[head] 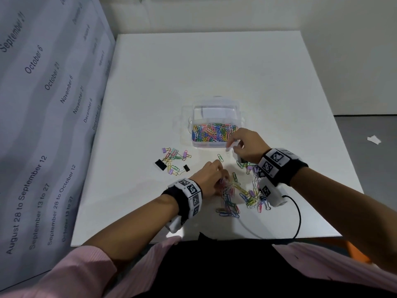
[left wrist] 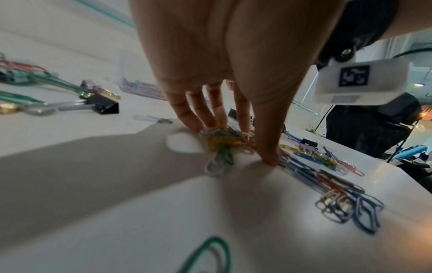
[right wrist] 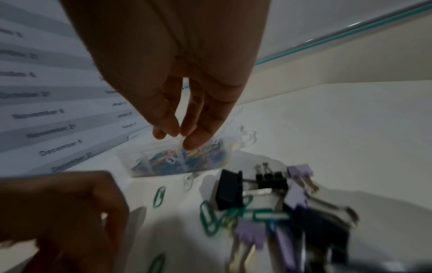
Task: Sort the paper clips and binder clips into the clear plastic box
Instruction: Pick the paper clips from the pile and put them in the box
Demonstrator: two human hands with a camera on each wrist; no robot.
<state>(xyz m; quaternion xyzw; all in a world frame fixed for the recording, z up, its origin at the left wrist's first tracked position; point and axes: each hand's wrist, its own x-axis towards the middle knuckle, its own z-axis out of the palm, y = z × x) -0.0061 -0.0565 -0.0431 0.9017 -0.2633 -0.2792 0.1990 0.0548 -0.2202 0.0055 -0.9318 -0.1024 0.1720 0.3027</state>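
The clear plastic box (head: 214, 104) stands mid-table; its near compartment holds many coloured paper clips (head: 212, 133), and the far one looks empty. My right hand (head: 231, 146) hovers at the box's near right corner (right wrist: 163, 171), fingers (right wrist: 194, 142) hanging down close together with nothing visible between them. My left hand (head: 222, 179) is lower on the table. Its fingertips and thumb (left wrist: 266, 153) are curled round a bunch of yellow, green and white paper clips (left wrist: 219, 146). More loose paper clips (head: 242, 194) spread between my wrists.
A small cluster of binder clips and paper clips (head: 171, 162) lies left of the box. Black and purple binder clips (right wrist: 268, 184) sit under my right wrist. A calendar board (head: 43, 125) walls the left side. A black cable (head: 298, 211) runs along the table's near edge.
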